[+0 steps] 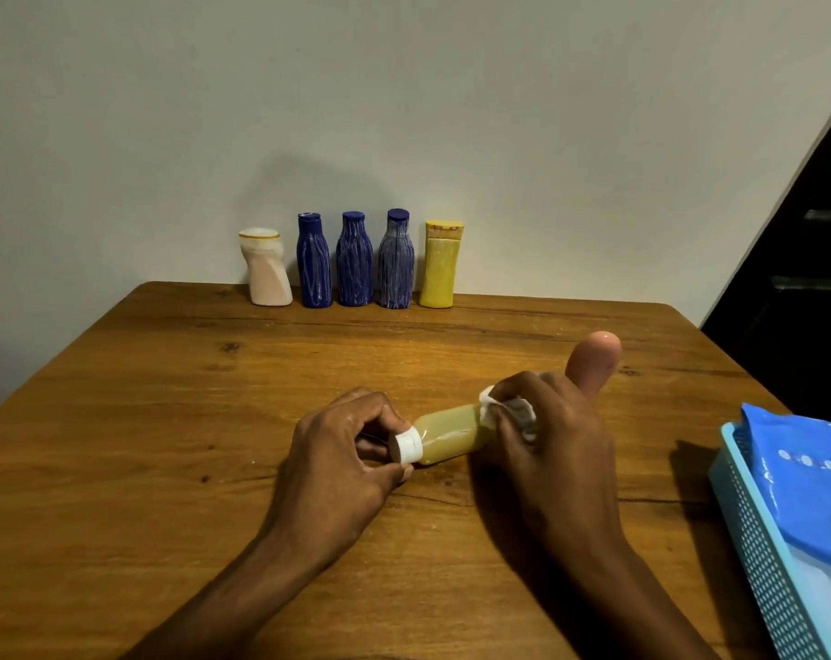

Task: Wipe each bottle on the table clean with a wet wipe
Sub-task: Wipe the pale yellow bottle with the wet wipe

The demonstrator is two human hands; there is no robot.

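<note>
A wooden counter (213, 445) with dark knots and grain lines fills the lower part of the view, its far edge against a pale wall. Toward twelve o'clock, along that far edge, five bottles stand upright in a row, close beside each other: a white-pink bottle (266, 273) at the left end, then three blue bottles (314, 269) (354, 266) (396, 266) streaked with white, then a yellow bottle (440, 269) with a flat cap. At about four o'clock a light-blue perforated basket (761, 554) sits at the counter's right edge, partly cut off by the frame.
</note>
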